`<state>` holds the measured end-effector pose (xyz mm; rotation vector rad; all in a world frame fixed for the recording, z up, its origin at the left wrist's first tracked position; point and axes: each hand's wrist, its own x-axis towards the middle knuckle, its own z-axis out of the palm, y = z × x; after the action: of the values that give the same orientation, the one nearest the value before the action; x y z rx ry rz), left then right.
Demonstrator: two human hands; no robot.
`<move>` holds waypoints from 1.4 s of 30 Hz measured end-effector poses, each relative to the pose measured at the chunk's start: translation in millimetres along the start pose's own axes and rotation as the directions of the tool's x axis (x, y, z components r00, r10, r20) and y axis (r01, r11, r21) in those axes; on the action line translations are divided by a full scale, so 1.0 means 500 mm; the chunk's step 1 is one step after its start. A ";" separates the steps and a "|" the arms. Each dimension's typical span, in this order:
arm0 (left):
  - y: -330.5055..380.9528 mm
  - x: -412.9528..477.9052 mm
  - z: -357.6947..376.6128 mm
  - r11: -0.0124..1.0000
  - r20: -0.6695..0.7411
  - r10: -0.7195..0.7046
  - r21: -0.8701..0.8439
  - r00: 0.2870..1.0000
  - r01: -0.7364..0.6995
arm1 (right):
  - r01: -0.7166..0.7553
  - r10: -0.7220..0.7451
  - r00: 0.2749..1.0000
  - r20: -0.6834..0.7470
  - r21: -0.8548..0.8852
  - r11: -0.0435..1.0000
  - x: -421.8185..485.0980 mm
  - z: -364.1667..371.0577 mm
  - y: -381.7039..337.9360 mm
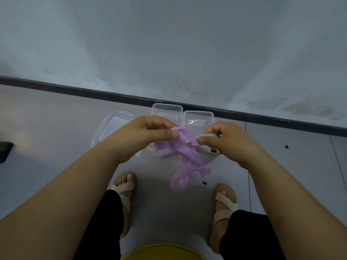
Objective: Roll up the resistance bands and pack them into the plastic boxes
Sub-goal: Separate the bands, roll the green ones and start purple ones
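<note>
Above the floor [56, 119], in front of the seated person's knees, both hands hold a tangle of two bands in mid-air. The left hand [139, 136] pinches the top edge of the purple band [182, 145] between its thumb and curled fingers [167, 135]. The right hand [231, 141] pinches the pale green band [206, 135] in the same way. The hands are level and close, and the bands bridge the gap between them. The purple band's loose loops hang down toward the feet, so its long axis runs roughly vertical, and it crosses the green one near the right hand. By that lie, the two need parting before either can be rolled, and the left hand has the better hold on the purple one.

Just beyond the hands, the left box [167, 105] and the right box [199, 112] stand open side by side on the floor against the dark skirting [75, 90], with a lid [112, 126] to their left. Hands and bands hide the boxes' near ends. Most of the green band is covered, and how the two bands interlock is hard to make out.
</note>
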<state>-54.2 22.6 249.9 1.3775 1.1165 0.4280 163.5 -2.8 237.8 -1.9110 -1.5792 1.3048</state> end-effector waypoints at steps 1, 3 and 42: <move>0.000 -0.002 0.000 0.999 0.020 -0.036 0.041 0.999 0.035 | 0.027 -0.027 0.999 -0.024 0.000 1.000 0.001 0.001 0.001; -0.003 -0.001 0.000 0.983 0.040 -0.129 0.140 0.991 0.122 | 0.070 -0.068 0.997 -0.044 0.042 0.997 0.000 0.002 -0.003; -0.021 0.039 -0.043 0.571 -0.262 -0.537 -0.812 0.802 0.117 | 0.095 0.119 0.962 -0.246 0.708 0.700 0.012 -0.035 -0.014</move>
<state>-66.2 47.9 236.9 0.2482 1.3452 0.8791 173.4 9.7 249.7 -1.4930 -0.7316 1.3175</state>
